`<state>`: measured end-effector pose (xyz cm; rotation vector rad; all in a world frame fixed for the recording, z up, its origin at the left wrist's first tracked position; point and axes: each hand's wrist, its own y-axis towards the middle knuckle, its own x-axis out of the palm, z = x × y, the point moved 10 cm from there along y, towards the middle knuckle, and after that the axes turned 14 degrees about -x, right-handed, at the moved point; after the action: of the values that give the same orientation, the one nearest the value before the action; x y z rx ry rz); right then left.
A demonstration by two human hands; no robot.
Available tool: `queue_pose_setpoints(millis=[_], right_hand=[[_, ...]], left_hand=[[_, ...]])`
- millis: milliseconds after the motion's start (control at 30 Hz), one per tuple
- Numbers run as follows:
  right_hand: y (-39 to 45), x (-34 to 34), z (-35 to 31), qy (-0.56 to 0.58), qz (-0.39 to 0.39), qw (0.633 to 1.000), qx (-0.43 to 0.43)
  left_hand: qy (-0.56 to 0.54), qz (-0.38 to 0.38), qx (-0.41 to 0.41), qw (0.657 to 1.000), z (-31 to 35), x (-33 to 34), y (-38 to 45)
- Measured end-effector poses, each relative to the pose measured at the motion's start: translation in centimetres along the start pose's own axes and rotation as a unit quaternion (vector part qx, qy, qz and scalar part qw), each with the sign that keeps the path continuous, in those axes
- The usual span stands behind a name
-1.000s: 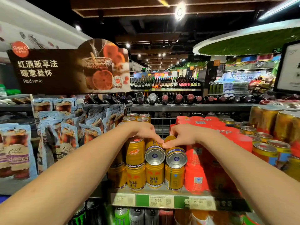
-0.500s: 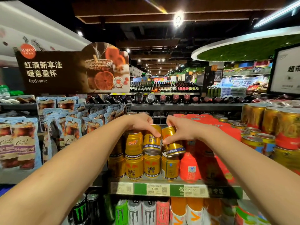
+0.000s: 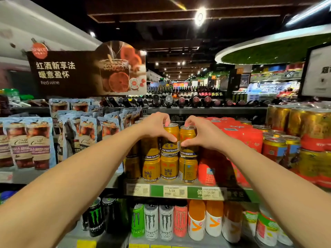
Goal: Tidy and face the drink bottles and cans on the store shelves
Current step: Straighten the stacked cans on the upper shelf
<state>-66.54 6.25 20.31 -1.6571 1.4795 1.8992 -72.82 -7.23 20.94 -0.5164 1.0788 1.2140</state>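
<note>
Two short gold metal Red Bull cans sit side by side in the upper tier at the shelf's front edge: left can (image 3: pixel 170 138) on a lower gold can (image 3: pixel 169 166), right can (image 3: pixel 188 140) likewise stacked. My left hand (image 3: pixel 155 127) grips the left can, my right hand (image 3: pixel 200 133) the right one, fingers over each rim, thumbs on the fronts. Step judged: facing; next, turn the labels forward without toppling the stacks above the green price strip (image 3: pixel 174 191).
</note>
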Motion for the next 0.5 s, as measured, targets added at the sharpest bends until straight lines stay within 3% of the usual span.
queue_pose_setpoints(millis=[400, 500], right_hand=[[-0.8, 1.6, -0.3, -0.076, -0.044, 0.996, -0.004], [-1.1, 1.4, -0.3, -0.113, -0.014, 0.993, -0.021]], left_hand=[[0.092, 0.043, -0.010, 0.995, 0.5, 1.0, -1.9], [0.102, 0.064, 0.005, 0.993, 0.7, 1.1, -2.4]])
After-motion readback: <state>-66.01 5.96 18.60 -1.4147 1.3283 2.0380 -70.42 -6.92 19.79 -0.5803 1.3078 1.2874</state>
